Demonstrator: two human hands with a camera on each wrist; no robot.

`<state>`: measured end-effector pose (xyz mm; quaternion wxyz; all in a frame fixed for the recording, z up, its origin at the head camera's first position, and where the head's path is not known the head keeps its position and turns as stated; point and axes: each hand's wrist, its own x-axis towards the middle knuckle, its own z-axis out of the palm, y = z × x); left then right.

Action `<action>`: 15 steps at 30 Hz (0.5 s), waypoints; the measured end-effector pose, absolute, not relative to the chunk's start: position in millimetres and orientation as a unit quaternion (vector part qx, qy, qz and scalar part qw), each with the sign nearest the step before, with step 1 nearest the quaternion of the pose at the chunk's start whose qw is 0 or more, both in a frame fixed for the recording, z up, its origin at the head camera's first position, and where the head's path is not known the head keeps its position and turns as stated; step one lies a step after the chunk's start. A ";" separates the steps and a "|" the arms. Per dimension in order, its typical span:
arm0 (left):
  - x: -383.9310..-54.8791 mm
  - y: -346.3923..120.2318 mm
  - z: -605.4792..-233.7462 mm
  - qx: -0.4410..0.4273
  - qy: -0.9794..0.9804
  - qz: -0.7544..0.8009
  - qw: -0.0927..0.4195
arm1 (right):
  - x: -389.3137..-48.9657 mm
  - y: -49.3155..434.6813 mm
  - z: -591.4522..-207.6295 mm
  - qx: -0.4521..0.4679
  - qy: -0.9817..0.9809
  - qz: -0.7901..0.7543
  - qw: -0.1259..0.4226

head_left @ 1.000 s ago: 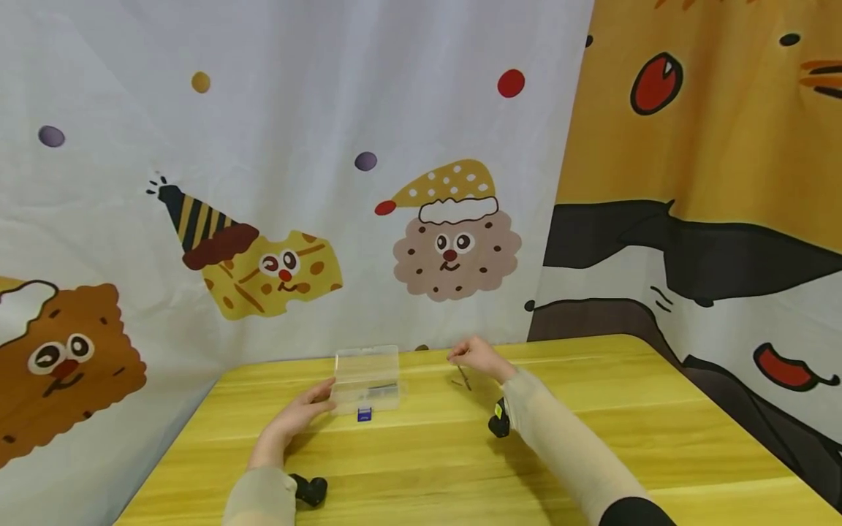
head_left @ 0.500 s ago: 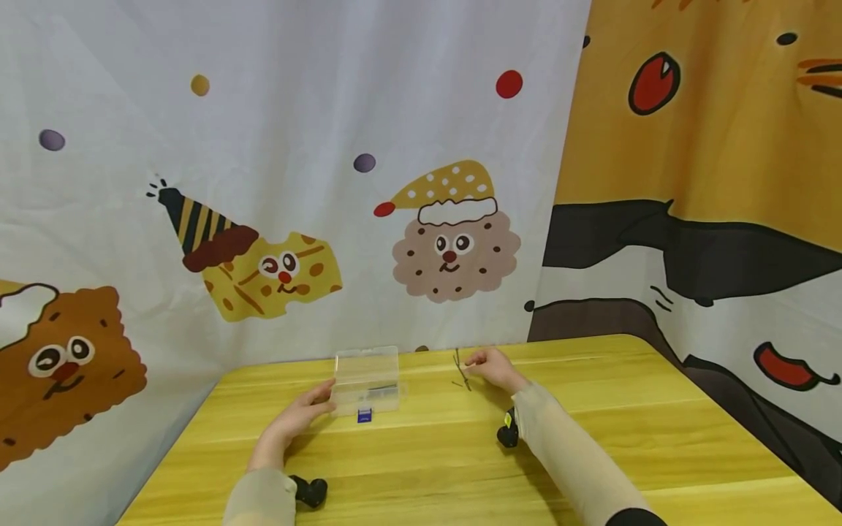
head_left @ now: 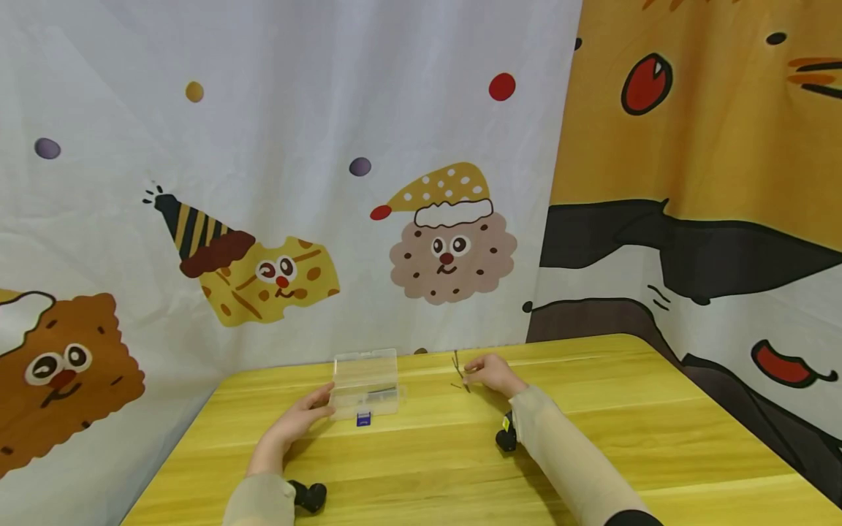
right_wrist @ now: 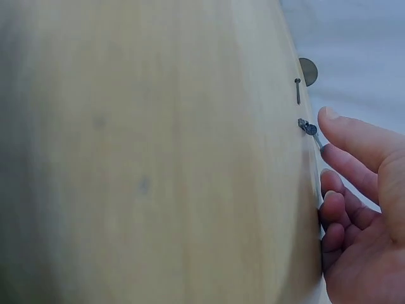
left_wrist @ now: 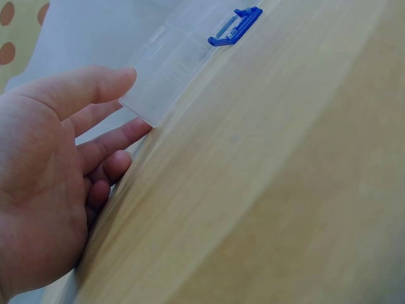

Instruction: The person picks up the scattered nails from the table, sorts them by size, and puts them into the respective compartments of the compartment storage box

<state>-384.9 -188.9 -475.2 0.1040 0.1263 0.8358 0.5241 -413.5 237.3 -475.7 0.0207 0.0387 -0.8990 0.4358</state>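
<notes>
A clear plastic box (head_left: pixel 342 409) stands with its lid (head_left: pixel 365 365) raised. A blue latch (left_wrist: pixel 235 28) hangs at its front. My left hand (head_left: pixel 299 420) touches the box's left end, thumb at the front corner and fingers loosely extended by the side. Right of the box lie several thin dark screws (right_wrist: pixel 298 92) with round heads. My right hand (head_left: pixel 493 374) is beside them. In the right wrist view, the thumb is near one screw head (right_wrist: pixel 311 129) and the index fingertip is by its shank, with a gap between thumb and finger.
A long dark item (head_left: pixel 381 391) shows through the box wall. The wood-patterned table (head_left: pixel 408 467) ends at a printed curtain (head_left: pixel 296 109) close behind the box and screws. Each wrist carries a small black camera (head_left: pixel 506 437).
My right hand has moved right, away from the far end of the screws, uncovering them, then slightly back beside them. The left hand stays at the box. The head view has shifted a little.
</notes>
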 end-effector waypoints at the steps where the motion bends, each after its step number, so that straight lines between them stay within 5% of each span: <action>1: -384.5 -189.2 -475.2 0.127 0.835 0.525 0.104 | -413.8 236.6 -476.2 0.038 -0.900 0.434 0.022; 15: -381.3 -190.1 -474.5 0.130 0.834 0.527 0.101 | -415.0 232.2 -476.9 0.027 -0.913 0.405 0.047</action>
